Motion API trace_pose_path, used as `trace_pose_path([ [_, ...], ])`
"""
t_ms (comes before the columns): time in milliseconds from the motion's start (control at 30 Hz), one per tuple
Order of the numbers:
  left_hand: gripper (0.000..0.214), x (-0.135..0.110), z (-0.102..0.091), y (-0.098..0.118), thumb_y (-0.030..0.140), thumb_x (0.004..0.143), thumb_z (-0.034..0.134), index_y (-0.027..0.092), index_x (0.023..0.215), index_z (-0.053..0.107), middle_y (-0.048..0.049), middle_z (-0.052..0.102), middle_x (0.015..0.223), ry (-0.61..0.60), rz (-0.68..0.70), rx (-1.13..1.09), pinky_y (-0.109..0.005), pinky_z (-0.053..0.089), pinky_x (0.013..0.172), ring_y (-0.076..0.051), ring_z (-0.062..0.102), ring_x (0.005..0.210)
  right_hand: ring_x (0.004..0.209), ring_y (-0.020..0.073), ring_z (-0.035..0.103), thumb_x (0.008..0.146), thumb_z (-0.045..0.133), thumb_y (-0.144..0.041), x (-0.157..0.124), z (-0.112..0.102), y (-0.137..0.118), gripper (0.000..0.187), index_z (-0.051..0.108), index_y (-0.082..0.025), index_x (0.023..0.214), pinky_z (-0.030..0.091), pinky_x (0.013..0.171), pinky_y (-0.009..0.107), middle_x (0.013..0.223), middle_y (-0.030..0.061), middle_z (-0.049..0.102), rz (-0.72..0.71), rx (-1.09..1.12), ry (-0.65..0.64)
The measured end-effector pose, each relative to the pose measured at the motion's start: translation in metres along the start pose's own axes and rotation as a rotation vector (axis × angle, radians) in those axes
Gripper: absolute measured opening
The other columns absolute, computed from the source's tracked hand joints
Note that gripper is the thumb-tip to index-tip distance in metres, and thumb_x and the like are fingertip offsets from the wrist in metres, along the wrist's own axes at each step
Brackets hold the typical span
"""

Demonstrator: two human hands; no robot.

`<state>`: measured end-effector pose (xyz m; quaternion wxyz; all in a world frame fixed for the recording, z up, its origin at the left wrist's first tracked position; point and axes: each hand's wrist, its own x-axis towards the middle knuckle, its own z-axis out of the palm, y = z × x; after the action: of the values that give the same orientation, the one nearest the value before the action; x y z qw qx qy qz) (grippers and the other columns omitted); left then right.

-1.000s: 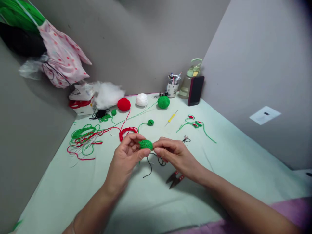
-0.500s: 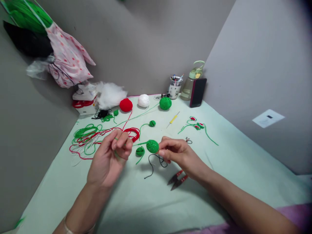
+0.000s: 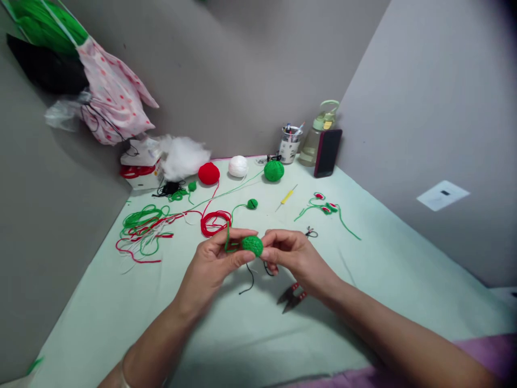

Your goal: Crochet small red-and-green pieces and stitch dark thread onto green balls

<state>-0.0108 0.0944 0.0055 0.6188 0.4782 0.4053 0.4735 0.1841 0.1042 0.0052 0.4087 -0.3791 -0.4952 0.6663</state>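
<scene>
Between my hands is a small green crocheted ball, held above the table. My left hand pinches its left side, with a green yarn tail standing up by the fingers. My right hand grips its right edge between thumb and fingers. Below the ball, a black cord lies on the table, partly hidden by my hands. Red-handled thread snips rest under my right hand. Behind my left hand is a coil of red yarn.
A yellow crochet hook and a small green crocheted piece lie beyond my hands. Red, white and green yarn balls line the back. Tangled yarn lies left; red-and-green pieces lie right. A phone leans against a bottle.
My left hand has moved right, from holding the stretched yarn tail to gripping the green ball. The tail now hangs slack by the fingers. My right hand stays on the ball.
</scene>
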Motion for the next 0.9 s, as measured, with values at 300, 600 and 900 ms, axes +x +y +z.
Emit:
trace_pose_path([
  [300,0.017,0.0,0.008,-0.002,0.023,0.075,0.085,0.029,0.09,0.082,0.0014,0.077,0.091,0.111,0.122,0.123,-0.024,0.052,0.079,-0.015,0.069,0.084,0.062,0.0108,0.057,0.082,0.073,-0.027,0.004,-0.009,0.002,0.009,0.075,-0.018,0.08,0.046,0.06,0.027,0.078,0.0002,0.062,-0.141,-0.28,0.045],
  [600,0.018,0.002,0.012,-0.005,0.021,0.073,0.086,0.026,0.09,0.081,-0.0007,0.074,0.088,0.117,0.164,0.154,-0.027,0.053,0.077,-0.018,0.068,0.082,0.054,0.0101,0.054,0.08,0.074,-0.027,0.002,-0.005,0.002,0.01,0.071,-0.017,0.079,0.044,0.056,0.025,0.061,-0.0027,0.062,-0.074,-0.152,0.01],
  [900,0.015,-0.002,0.009,-0.005,0.024,0.077,0.085,0.027,0.091,0.08,-0.0008,0.067,0.087,0.108,0.24,0.264,-0.029,0.046,0.082,-0.019,0.062,0.087,0.057,0.0096,0.057,0.08,0.081,-0.034,0.003,-0.008,0.001,0.019,0.073,-0.016,0.08,0.047,0.058,0.025,0.068,-0.0014,0.063,-0.07,-0.111,-0.063],
])
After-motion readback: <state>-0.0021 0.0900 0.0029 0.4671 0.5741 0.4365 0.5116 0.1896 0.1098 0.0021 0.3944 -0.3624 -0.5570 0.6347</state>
